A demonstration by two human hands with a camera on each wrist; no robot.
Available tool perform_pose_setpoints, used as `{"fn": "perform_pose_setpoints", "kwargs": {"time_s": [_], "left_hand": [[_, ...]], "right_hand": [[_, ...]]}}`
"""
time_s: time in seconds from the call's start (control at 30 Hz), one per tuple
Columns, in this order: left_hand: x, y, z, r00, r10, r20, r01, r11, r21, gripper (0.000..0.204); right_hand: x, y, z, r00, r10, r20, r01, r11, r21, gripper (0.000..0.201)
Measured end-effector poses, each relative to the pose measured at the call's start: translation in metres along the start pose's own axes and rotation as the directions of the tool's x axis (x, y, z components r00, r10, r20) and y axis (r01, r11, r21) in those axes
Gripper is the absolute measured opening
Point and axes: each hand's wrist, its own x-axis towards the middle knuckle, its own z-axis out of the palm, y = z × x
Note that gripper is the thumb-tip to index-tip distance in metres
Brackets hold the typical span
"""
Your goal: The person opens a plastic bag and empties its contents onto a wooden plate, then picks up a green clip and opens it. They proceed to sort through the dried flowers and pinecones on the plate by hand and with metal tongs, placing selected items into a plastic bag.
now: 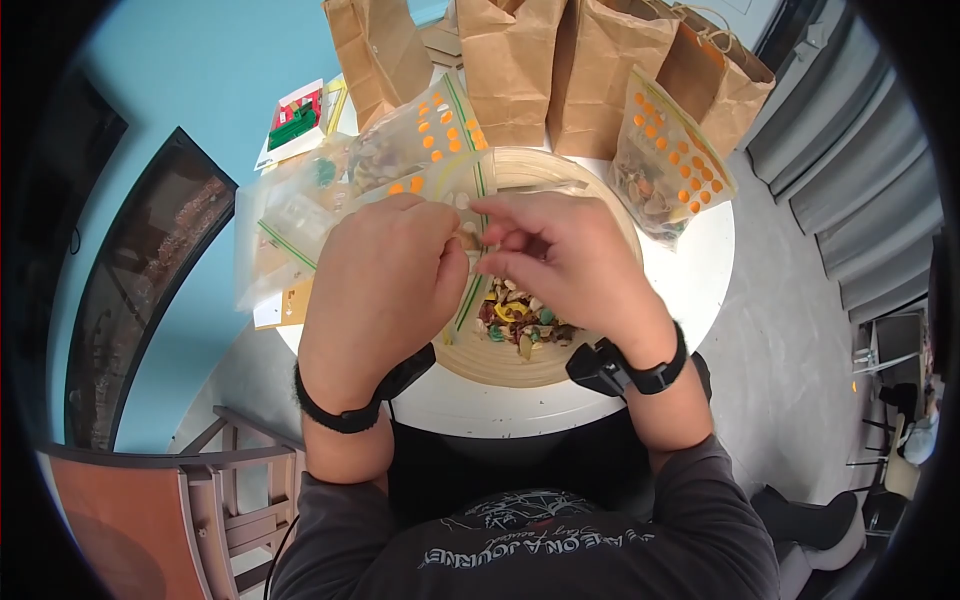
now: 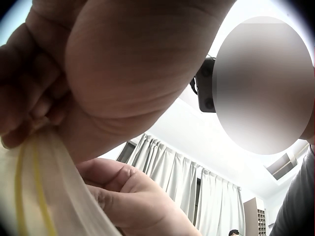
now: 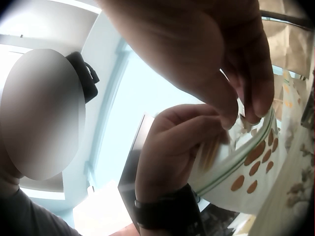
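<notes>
My left hand [image 1: 385, 280] grips the rim of a clear zip bag [image 3: 263, 189] with orange dots and a green zip strip. In the left wrist view, curled fingers hold the bag's edge [image 2: 49, 187], where yellow lines show. Close by, my right hand [image 1: 575, 250] hovers at the bag's mouth, thumb and forefinger apart. Small pale bits show near its fingertips [image 3: 228, 120] in the right wrist view. Below both hands, a heap of small mixed pieces [image 1: 520, 325], brown, yellow, green and cream, lies on a round woven tray [image 1: 500, 372].
A filled, orange-dotted zip bag [image 1: 668, 165] stands at the tray's right; another [image 1: 395, 145] lies behind my left hand. Brown paper bags [image 1: 505, 75] line the table's back. A white box [image 1: 295, 120] holds red and green items at the back left.
</notes>
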Motion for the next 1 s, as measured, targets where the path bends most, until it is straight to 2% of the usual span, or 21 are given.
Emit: {"fn": "perform_pose_setpoints", "kwargs": {"time_s": [0.03,0.1,0.2,0.23,0.3,0.33,0.4,0.57,0.7,0.8,0.87,0.9,0.97,1.0], "left_hand": [[0.000,-0.001,0.000,1.000,0.000,0.002,0.000,1.000,-0.001,0.013],[0.000,-0.003,-0.002,0.999,-0.012,-0.042,0.013,1.000,0.014,0.014],[0.000,-0.007,-0.008,0.993,-0.047,-0.107,0.049,0.999,0.020,0.015],[0.000,-0.008,-0.010,0.993,-0.049,-0.110,0.051,0.999,0.017,0.015],[0.000,-0.011,-0.013,0.987,-0.087,-0.134,0.083,0.996,-0.035,0.015],[0.001,-0.010,-0.012,0.987,-0.087,-0.135,0.083,0.996,-0.037,0.015],[0.002,-0.010,-0.010,0.978,-0.103,-0.184,0.086,0.991,-0.101,0.011],[0.001,-0.009,-0.012,0.987,-0.086,-0.138,0.077,0.994,-0.076,0.013],[0.003,-0.008,-0.010,0.995,-0.036,-0.094,0.035,0.999,-0.015,0.015],[0.003,-0.006,-0.007,0.996,-0.003,-0.092,0.003,1.000,0.007,0.013],[0.003,-0.004,-0.005,0.997,-0.023,-0.067,0.022,1.000,-0.017,0.008],[0.002,-0.003,-0.004,0.998,-0.043,-0.042,0.041,0.998,-0.041,0.011],[0.002,-0.003,-0.004,0.999,-0.039,-0.036,0.038,0.999,-0.035,0.007],[0.002,-0.003,-0.003,0.999,-0.033,-0.029,0.032,0.999,-0.030,0.007]], "right_hand": [[0.000,0.002,0.006,0.998,-0.036,-0.056,0.043,0.991,0.128,0.010],[-0.002,0.003,0.001,0.997,-0.019,-0.077,0.028,0.992,0.122,0.011],[-0.004,0.009,-0.022,0.999,0.007,-0.036,-0.013,0.985,-0.174,0.011],[-0.006,0.013,-0.023,0.999,0.007,-0.033,-0.012,0.984,-0.178,0.011],[-0.009,0.027,-0.020,0.981,0.031,0.190,0.021,0.965,-0.263,0.012],[-0.010,0.031,-0.014,0.968,0.068,0.240,0.007,0.955,-0.296,0.015],[-0.012,0.036,-0.001,0.958,0.108,0.265,-0.006,0.933,-0.361,0.017],[-0.011,0.031,0.005,0.922,0.227,0.315,-0.041,0.864,-0.501,0.013],[-0.013,0.038,0.006,0.930,0.181,0.320,0.006,0.863,-0.505,0.009],[-0.014,0.036,-0.002,0.954,0.158,0.255,-0.022,0.884,-0.466,0.008],[-0.013,0.029,-0.011,0.990,0.058,0.128,-0.006,0.929,-0.371,0.007],[-0.012,0.022,-0.014,0.990,0.058,0.129,-0.006,0.929,-0.370,0.007],[-0.012,0.008,-0.020,0.999,0.052,0.012,-0.051,0.995,-0.081,0.008],[-0.013,0.002,-0.020,0.999,0.052,0.013,-0.051,0.995,-0.080,0.008]]}}
